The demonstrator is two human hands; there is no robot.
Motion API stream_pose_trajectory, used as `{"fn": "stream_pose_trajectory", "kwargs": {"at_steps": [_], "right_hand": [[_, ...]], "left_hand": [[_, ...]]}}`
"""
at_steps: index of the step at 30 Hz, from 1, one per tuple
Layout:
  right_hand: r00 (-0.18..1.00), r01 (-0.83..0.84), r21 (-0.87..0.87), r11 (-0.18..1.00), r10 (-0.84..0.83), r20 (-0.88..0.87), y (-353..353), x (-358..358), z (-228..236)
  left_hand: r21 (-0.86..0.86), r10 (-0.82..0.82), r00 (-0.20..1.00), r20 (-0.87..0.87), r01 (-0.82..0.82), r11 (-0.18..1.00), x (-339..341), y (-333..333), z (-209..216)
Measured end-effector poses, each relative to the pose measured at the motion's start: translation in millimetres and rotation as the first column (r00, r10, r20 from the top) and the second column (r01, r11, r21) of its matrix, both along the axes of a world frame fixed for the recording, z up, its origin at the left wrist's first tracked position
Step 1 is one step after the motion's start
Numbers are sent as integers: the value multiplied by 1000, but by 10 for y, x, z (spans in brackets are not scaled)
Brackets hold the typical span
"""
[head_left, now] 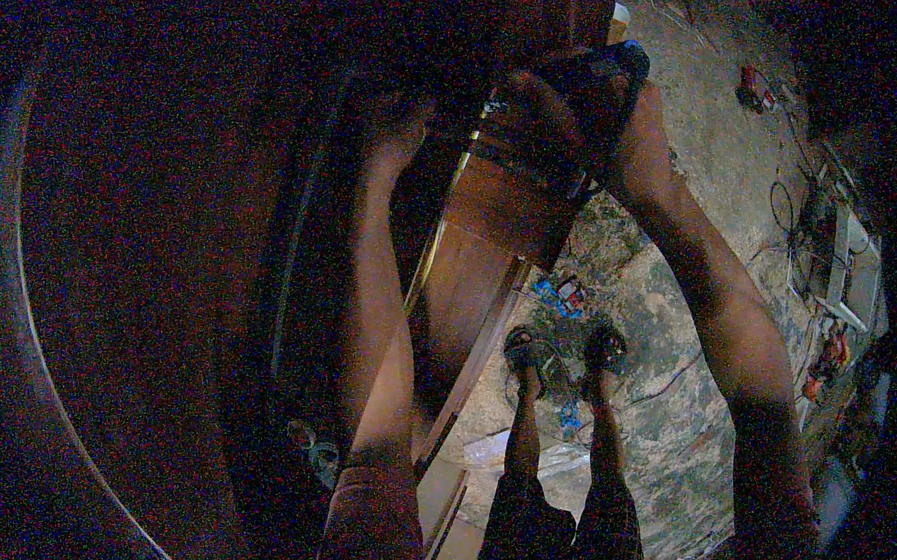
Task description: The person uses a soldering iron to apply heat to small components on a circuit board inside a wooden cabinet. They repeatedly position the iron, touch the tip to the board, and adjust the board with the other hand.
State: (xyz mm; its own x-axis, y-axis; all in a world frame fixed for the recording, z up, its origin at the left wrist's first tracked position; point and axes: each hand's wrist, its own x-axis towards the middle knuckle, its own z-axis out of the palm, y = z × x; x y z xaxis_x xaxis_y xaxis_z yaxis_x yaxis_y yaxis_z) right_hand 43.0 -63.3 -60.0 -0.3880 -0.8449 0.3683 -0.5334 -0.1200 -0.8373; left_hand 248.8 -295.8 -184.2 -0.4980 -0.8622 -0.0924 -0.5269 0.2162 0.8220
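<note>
Much of the view is very dark. My left hand (399,132) reaches into deep shadow beside a brown wooden panel (482,248); its fingers are too dim to make out. On the panel's far side my right hand (612,91) is closed around a dark tool with a blue end (635,60), whose exact kind I cannot tell. A small shiny metal piece (496,107) shows between the two hands, at the top of a thin bright edge strip (450,195) running along the panel.
A large dark reddish-brown surface (149,293) fills the left. On the stained floor (665,431) lie blue-and-red items (561,295) near my feet (602,345), a red tool (755,88) with a cord, a pale metal frame (843,263), and an orange-red object (825,364).
</note>
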Motion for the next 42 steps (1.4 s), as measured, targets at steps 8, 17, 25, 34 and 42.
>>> {"fn": "stream_pose_trajectory", "kwargs": {"at_steps": [8, 17, 25, 34, 42], "right_hand": [[1000, 2, 56, 998, -3, 12, -36, 48, 69], [971, 99, -12, 995, -100, -216, -35, 88, 87], [1000, -20, 29, 999, 20, -20, 26, 64, 160], [998, 21, -14, 1000, -22, -66, 46, 97, 180], [996, 35, -26, 999, -37, -81, 81, 99, 190]], "left_hand": [[49, 4, 1000, -27, -2, 999, -19, 31, 60], [44, 4, 1000, -31, -3, 999, -6, 35, 90], [-20, 13, 1000, -7, -14, 1000, 7, 25, 82], [-99, 28, 999, 19, -26, 995, 29, 37, 90], [-191, 43, 997, 58, -31, 981, 26, 38, 80]]}}
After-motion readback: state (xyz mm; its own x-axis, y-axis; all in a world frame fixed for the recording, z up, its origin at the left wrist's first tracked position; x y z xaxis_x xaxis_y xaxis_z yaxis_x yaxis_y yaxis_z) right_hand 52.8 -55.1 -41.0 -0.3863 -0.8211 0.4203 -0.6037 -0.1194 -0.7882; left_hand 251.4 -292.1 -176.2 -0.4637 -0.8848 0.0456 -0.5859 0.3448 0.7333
